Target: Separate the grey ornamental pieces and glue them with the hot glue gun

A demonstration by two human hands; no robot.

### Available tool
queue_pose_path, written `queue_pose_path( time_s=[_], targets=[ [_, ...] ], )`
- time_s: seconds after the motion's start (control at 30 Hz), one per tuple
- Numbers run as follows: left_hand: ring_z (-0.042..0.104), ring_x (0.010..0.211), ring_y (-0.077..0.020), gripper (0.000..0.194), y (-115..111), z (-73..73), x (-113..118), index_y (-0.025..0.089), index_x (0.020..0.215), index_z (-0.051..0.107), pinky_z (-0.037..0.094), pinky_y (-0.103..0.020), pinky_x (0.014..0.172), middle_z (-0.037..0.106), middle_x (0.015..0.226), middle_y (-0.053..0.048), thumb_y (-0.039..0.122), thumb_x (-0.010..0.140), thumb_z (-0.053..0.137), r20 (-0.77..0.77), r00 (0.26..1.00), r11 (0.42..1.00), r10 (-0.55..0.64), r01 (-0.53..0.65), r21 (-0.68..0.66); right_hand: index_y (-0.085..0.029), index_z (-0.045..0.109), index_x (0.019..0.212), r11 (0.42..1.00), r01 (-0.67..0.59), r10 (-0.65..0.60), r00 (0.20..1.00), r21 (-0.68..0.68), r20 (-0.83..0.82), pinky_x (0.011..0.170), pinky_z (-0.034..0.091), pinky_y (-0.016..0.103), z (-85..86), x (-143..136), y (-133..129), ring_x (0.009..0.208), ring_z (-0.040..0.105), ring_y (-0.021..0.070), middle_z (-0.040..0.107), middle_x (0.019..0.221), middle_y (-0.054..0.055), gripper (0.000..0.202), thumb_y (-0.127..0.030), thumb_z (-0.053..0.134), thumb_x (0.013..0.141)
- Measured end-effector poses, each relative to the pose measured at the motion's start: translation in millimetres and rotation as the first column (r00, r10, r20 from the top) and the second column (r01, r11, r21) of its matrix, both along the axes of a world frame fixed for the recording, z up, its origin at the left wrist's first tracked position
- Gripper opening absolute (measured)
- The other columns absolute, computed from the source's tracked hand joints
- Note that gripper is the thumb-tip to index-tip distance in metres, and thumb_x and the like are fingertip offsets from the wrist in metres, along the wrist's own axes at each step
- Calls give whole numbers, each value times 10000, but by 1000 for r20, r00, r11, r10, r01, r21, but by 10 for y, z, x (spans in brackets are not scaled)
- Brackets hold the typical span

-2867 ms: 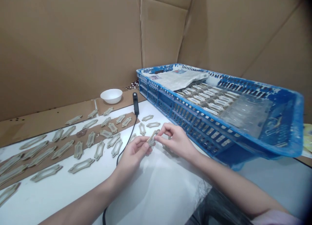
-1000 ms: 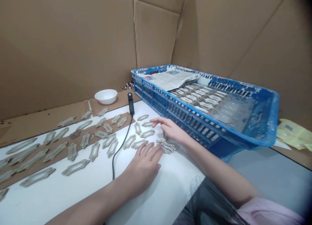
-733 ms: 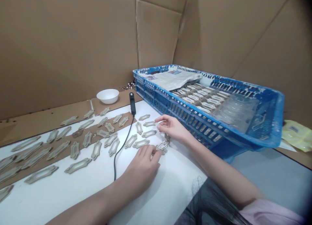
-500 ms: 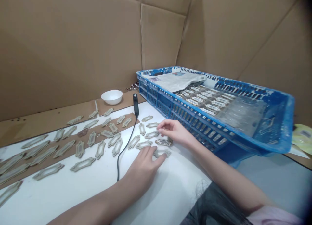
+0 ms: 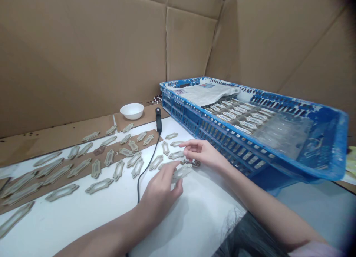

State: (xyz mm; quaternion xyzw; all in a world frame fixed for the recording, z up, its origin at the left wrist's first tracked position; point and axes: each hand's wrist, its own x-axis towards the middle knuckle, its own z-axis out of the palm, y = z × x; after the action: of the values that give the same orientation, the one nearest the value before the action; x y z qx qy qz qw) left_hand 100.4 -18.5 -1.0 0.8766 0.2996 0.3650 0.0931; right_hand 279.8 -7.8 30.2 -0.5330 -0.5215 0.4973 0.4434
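Observation:
My left hand (image 5: 163,188) pinches a pale, hollow ornate frame piece (image 5: 183,171) between thumb and fingers, lifted slightly and tilted above the white table. Just to its right, my right hand (image 5: 205,153) hovers with fingers loosely curled and thumb apart from them; nothing shows in its grasp. Its fingertips are close to two flat frame pieces, one at the back (image 5: 176,143) and one nearer (image 5: 176,154); whether they touch is unclear. Partly hidden under the right hand lies a darker patterned piece (image 5: 191,162). Several similar frames (image 5: 118,170) lie spread out to the left.
A blue plastic crate (image 5: 222,138) with rows of finished-looking frames (image 5: 236,110), a clear plastic tray (image 5: 286,131) and paper (image 5: 205,94) stands at right. A white bowl (image 5: 132,111) and a black device (image 5: 158,120) with a cable are behind. Cardboard walls (image 5: 83,56) enclose the table.
My left hand has picked up the nearest frame piece, which lay flat under its fingers before. My right hand stays close to the same pieces. The whole view has shifted slightly.

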Motion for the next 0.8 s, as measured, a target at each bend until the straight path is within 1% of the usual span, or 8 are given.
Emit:
queue_pose_path(
  time_s=[0.1, 0.17, 0.23, 0.37, 0.43, 0.57, 0.67, 0.8],
  targets=[
    [572, 703, -128, 290, 34, 49, -15, 159, 1005, 529, 480, -244, 675, 569, 808, -31, 139, 720, 484, 103, 991, 965, 80, -51, -257, -127, 541, 788, 1000, 13, -13, 997, 4, -70, 500, 392, 212, -14, 8, -2, 475, 504, 70, 556, 566, -28, 238, -227, 668, 613],
    [589, 691, -118, 233, 56, 82, -22, 188, 959, 564, 480, -239, 671, 570, 856, -26, 173, 742, 480, 156, 980, 895, 124, -43, -443, -132, 520, 734, 1000, 10, -9, 997, 17, -75, 491, 384, 214, -13, 6, -7, 462, 495, 70, 550, 548, -26, 223, -255, 667, 620],
    [615, 715, -122, 198, 73, 100, -28, 202, 938, 570, 480, -233, 675, 577, 916, -26, 217, 763, 477, 232, 958, 815, 168, -3, -580, -133, 523, 715, 1000, -4, 6, 998, 31, -59, 467, 358, 206, -7, -4, -15, 445, 463, 59, 534, 542, -30, 219, -276, 664, 627],
    [638, 776, -157, 226, 90, 98, -33, 203, 972, 517, 484, -244, 695, 621, 906, -28, 303, 770, 507, 349, 903, 662, 252, 102, -743, -132, 538, 688, 996, -68, 68, 998, 62, -2, 463, 317, 197, -5, -50, -42, 473, 418, 52, 504, 561, -30, 202, -277, 665, 628],
    [638, 801, -168, 277, 91, 93, -31, 209, 1025, 484, 485, -260, 721, 635, 895, -30, 316, 771, 514, 389, 878, 622, 277, 145, -770, -133, 534, 685, 993, -78, 76, 997, 88, 28, 497, 329, 205, -12, -77, -59, 517, 430, 62, 509, 598, -19, 189, -273, 653, 641],
    [628, 856, -172, 300, 84, 96, -27, 222, 1050, 508, 472, -276, 788, 632, 959, -28, 325, 768, 524, 424, 864, 628, 273, 173, -758, -142, 507, 698, 989, -22, 7, 995, 146, 100, 541, 353, 220, -32, -122, -87, 573, 453, 81, 509, 644, -8, 198, -293, 630, 664],
    [622, 871, -180, 270, 78, 96, -26, 215, 996, 548, 474, -280, 793, 619, 1007, -29, 342, 758, 535, 405, 875, 641, 267, 152, -752, -145, 504, 697, 981, -3, -24, 990, 192, 137, 551, 368, 223, -40, -144, -98, 589, 458, 86, 510, 659, -5, 197, -307, 614, 675],
    [612, 896, -185, 294, 71, 94, -26, 221, 1039, 520, 474, -295, 803, 607, 1039, -37, 341, 770, 519, 376, 892, 660, 250, 127, -741, -149, 502, 686, 967, 25, -71, 982, 253, 174, 533, 367, 211, -40, -166, -110, 563, 434, 76, 496, 641, -17, 185, -294, 617, 674]
  ],
)
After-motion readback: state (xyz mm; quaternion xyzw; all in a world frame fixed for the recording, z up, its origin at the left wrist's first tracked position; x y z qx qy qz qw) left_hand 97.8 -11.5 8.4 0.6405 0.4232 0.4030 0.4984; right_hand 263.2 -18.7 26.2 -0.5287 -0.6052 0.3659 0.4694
